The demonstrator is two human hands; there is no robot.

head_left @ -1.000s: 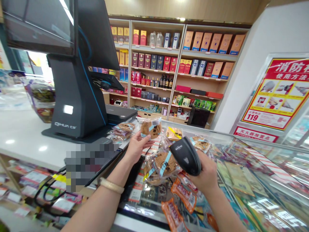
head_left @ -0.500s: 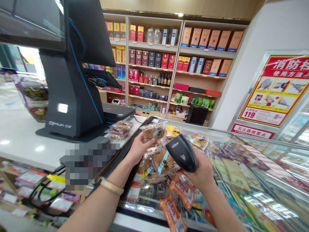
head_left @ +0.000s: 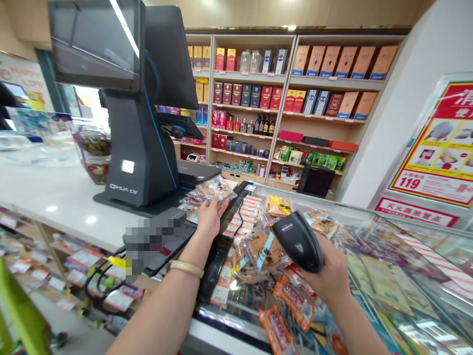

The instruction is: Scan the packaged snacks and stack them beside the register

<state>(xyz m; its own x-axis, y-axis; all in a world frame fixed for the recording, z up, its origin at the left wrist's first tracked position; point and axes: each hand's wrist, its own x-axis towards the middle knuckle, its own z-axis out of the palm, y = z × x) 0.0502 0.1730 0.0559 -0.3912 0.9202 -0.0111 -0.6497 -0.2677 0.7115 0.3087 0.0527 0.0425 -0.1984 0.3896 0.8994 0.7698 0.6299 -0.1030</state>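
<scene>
My left hand (head_left: 209, 217) grips the near edge of a clear packet of round brown biscuits (head_left: 213, 189), over a small pile of like packets (head_left: 190, 209) on the white counter. Whether the packet rests on the pile, I cannot tell. In my right hand (head_left: 331, 268) is a black barcode scanner (head_left: 298, 241), its head pointing left above the glass counter. Below the scanner lie more biscuit packets (head_left: 263, 250) with blue strips, and a yellow-striped packet (head_left: 278, 205) is behind them. Orange snack packets (head_left: 295, 301) lie nearer to me.
A dark till with screens (head_left: 142, 148) stands on the white counter (head_left: 48, 182) at left. A partly blurred-out device with cables (head_left: 158, 241) sits before it. The glass display counter (head_left: 373, 224) runs right. Shelves of boxed bottles (head_left: 247, 93) line the back.
My left hand has carried a biscuit packet left, from above the glass counter to the pile by the till. The view has turned left; my right hand still holds the scanner.
</scene>
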